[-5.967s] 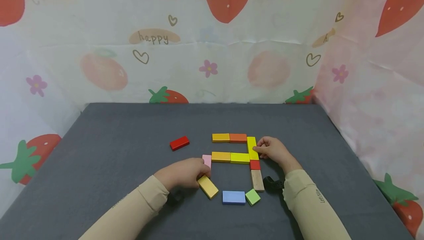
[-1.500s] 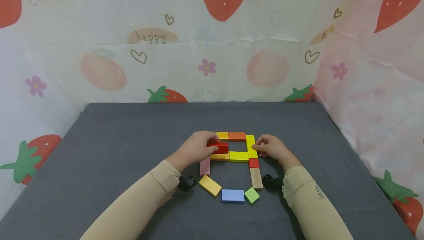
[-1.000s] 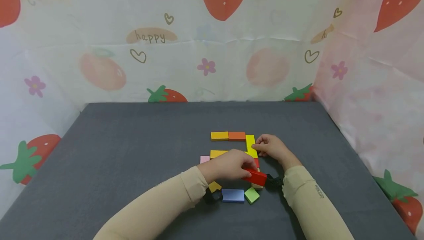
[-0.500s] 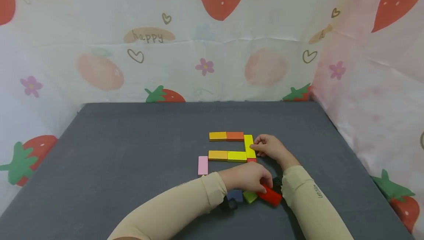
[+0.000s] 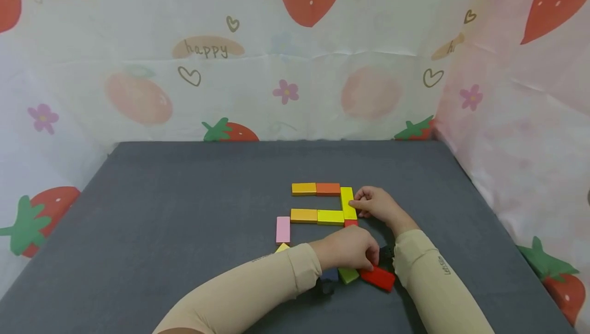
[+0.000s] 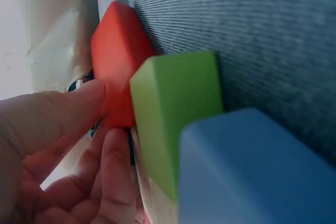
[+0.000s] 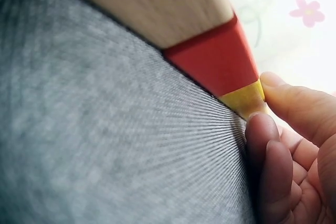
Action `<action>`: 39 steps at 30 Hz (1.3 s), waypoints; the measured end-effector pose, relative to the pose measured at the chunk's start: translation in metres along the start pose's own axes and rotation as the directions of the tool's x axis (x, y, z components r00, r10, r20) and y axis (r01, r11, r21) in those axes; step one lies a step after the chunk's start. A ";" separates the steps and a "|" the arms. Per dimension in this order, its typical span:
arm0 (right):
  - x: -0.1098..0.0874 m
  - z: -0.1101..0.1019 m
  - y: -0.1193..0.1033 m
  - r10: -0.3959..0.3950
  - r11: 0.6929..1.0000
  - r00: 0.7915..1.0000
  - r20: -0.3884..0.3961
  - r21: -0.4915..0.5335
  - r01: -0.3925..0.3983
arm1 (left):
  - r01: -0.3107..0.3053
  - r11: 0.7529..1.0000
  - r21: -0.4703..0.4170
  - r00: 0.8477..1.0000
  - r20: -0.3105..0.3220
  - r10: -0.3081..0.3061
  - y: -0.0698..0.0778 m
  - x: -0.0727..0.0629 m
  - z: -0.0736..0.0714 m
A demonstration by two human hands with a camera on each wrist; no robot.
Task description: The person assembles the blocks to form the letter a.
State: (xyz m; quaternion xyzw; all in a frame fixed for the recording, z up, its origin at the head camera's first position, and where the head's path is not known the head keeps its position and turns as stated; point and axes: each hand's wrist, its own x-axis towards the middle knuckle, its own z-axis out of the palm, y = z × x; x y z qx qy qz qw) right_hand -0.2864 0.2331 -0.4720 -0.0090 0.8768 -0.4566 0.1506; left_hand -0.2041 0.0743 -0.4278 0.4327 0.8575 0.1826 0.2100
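Flat coloured blocks lie in a figure on the grey mat (image 5: 184,195). My left hand (image 5: 369,261) reaches across and pinches a red block (image 5: 379,278) at the near right, beside the green block (image 5: 348,274) and the blue block (image 5: 330,274). In the left wrist view the thumb and a finger of my left hand (image 6: 107,114) press the red block (image 6: 118,72), which lies next to the green block (image 6: 173,108). My right hand (image 5: 355,205) pinches the upright yellow block (image 5: 346,201); its wrist view shows the fingertips on the yellow block's (image 7: 245,97) end, above a small red block (image 7: 215,61).
Amber (image 5: 303,189) and orange (image 5: 328,189) blocks form the top row, with amber (image 5: 303,215) and yellow-green (image 5: 330,216) below. A pink block (image 5: 283,229) stands at the left. Strawberry-print cloth walls (image 5: 295,67) close the mat on three sides.
My left hand has carried the red block from the top of the figure down to the near right, past the green block. My right hand has stayed on the yellow block.
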 end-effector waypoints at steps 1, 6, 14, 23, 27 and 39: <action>0.000 0.000 0.000 0.001 1.000 1.000 0.000 -0.001 -0.001 | -0.003 1.000 0.008 1.000 -0.001 0.003 -0.001 0.000 0.001; 0.000 0.002 0.000 0.014 1.000 1.000 -0.003 0.003 -0.014 | -0.043 0.999 0.034 0.999 -0.008 0.043 -0.008 -0.004 0.001; -0.001 0.003 0.001 0.008 1.000 1.000 -0.002 0.003 -0.008 | -0.101 0.952 0.288 0.993 -0.022 0.112 -0.003 -0.014 0.000; 0.002 0.005 0.000 0.002 1.000 1.000 -0.008 0.005 -0.002 | -0.090 0.909 0.407 0.987 -0.087 0.137 0.000 -0.017 0.005; 0.003 0.004 0.000 -0.009 1.000 1.000 0.004 0.008 0.009 | -0.054 0.934 0.352 0.987 -0.122 0.103 -0.006 -0.021 -0.002; 0.003 -0.017 -0.006 0.089 0.995 0.996 0.011 0.035 -0.089 | 0.261 0.962 0.081 0.927 -0.299 -0.226 -0.064 -0.085 -0.058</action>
